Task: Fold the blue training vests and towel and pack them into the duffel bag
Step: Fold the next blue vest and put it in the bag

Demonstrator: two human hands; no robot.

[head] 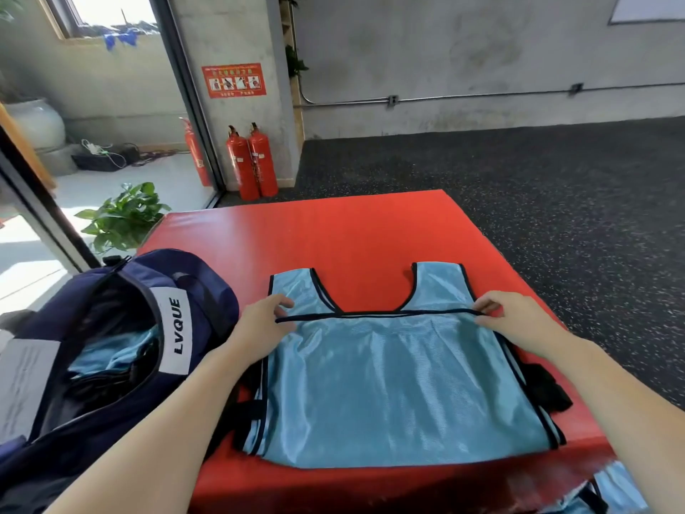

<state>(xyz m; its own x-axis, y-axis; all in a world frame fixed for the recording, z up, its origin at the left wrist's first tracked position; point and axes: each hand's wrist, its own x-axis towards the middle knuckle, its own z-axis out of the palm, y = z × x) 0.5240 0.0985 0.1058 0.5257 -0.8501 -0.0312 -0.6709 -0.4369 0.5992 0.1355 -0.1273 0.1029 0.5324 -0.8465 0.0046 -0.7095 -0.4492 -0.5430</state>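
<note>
A light blue training vest (393,387) with dark trim lies on the red mat (352,231), its lower half folded up over the body so the dark hem runs across just below the shoulder straps. My left hand (265,320) pinches the hem's left end. My right hand (519,320) pinches its right end. The navy duffel bag (148,328) stands open at the left, touching the mat, with light blue fabric (111,356) inside. More blue vest fabric (608,487) shows at the bottom right corner. No towel is in view.
Black straps (545,391) stick out from under the vest at its right and left sides. A white paper (22,380) lies by the bag. A potted plant (122,217) and red fire extinguishers (252,165) stand beyond the mat. Dark speckled floor surrounds the mat.
</note>
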